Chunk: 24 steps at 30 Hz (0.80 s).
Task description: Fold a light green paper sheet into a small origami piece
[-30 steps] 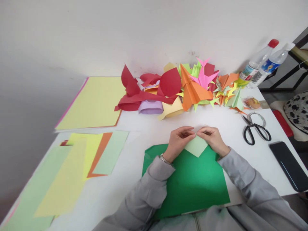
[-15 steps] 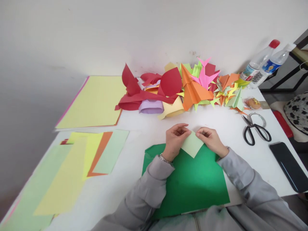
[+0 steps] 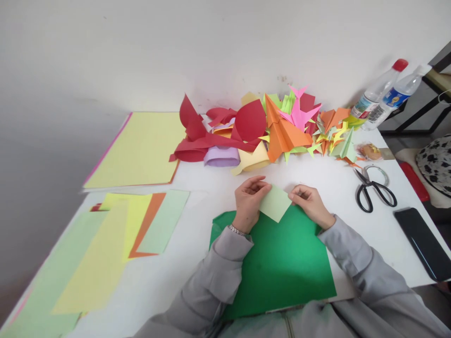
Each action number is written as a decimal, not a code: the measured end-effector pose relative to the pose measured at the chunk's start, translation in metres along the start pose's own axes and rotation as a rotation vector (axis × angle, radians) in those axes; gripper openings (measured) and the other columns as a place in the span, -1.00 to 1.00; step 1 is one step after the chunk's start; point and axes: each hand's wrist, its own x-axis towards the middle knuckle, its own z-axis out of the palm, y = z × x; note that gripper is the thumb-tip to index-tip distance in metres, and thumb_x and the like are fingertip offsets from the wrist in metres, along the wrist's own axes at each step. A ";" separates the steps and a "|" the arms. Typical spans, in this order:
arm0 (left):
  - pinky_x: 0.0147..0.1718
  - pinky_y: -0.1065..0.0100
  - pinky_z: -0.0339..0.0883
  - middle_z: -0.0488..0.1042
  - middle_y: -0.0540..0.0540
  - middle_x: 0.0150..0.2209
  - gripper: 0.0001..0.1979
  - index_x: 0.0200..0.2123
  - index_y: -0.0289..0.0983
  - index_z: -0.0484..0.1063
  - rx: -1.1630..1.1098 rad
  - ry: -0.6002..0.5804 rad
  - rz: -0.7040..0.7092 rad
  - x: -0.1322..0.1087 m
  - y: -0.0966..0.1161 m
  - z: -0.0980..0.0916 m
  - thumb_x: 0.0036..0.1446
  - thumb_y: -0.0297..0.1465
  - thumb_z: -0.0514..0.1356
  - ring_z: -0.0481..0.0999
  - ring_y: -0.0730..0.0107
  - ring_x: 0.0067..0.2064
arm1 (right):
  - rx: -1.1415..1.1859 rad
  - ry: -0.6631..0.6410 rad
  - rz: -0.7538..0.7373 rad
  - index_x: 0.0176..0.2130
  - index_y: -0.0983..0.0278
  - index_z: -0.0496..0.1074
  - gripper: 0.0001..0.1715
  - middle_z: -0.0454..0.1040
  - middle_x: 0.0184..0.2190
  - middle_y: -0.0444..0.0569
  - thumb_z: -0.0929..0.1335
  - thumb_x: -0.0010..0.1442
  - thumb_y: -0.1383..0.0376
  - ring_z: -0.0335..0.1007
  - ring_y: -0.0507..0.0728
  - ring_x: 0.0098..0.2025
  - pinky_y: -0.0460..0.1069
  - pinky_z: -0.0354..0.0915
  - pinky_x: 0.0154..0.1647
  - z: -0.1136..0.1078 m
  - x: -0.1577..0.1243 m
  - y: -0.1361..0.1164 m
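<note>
A small pale green paper square (image 3: 275,203) is held tilted, corner down, over the top edge of a large dark green sheet (image 3: 282,267) that lies on the white table (image 3: 200,188). My left hand (image 3: 247,203) pinches the square's left corner between thumb and fingers. My right hand (image 3: 310,203) pinches its right corner. Both arms wear grey sleeves, and a watch shows at my left wrist.
A heap of folded paper shapes (image 3: 260,131) in red, orange, pink and yellow lies against the wall. Flat coloured sheets (image 3: 137,150) cover the table's left. Black scissors (image 3: 373,190), a dark phone (image 3: 423,241), a wrapped snack and two plastic bottles (image 3: 382,91) are at the right.
The pale green piece has been turned and shifted left, from a downward-pointing triangle under both hands to a tilted square. My left hand moved left and up; my right hand stayed close.
</note>
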 end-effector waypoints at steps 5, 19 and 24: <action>-0.37 0.41 0.32 0.52 0.02 -0.51 -0.69 -0.35 -0.29 0.53 -0.018 -0.010 0.010 0.001 -0.002 -0.001 -0.28 -0.43 0.42 0.45 0.50 -0.46 | -0.002 0.002 -0.006 -0.52 0.26 0.35 -0.64 0.31 -0.64 -0.20 0.44 0.01 0.06 0.16 -0.01 -0.58 -0.07 0.11 -0.52 0.000 0.000 0.002; -0.32 0.38 0.33 0.51 0.01 -0.51 -0.70 -0.38 -0.29 0.51 -0.037 -0.057 -0.004 0.002 -0.002 -0.001 -0.29 -0.43 0.42 0.47 0.48 -0.44 | -0.067 -0.032 -0.039 -0.52 0.26 0.31 -0.63 0.25 -0.61 -0.22 0.41 0.07 0.06 0.11 -0.02 -0.57 -0.08 0.07 -0.52 0.000 -0.001 0.005; -0.32 0.43 0.31 0.50 0.03 -0.51 -0.71 -0.40 -0.28 0.47 -0.074 -0.041 -0.026 0.003 -0.003 -0.001 -0.29 -0.45 0.42 0.46 0.52 -0.43 | -0.081 -0.015 -0.024 -0.53 0.25 0.28 -0.58 0.23 -0.63 -0.22 0.41 0.05 0.01 0.07 -0.01 -0.57 -0.08 0.05 -0.54 0.001 -0.001 0.004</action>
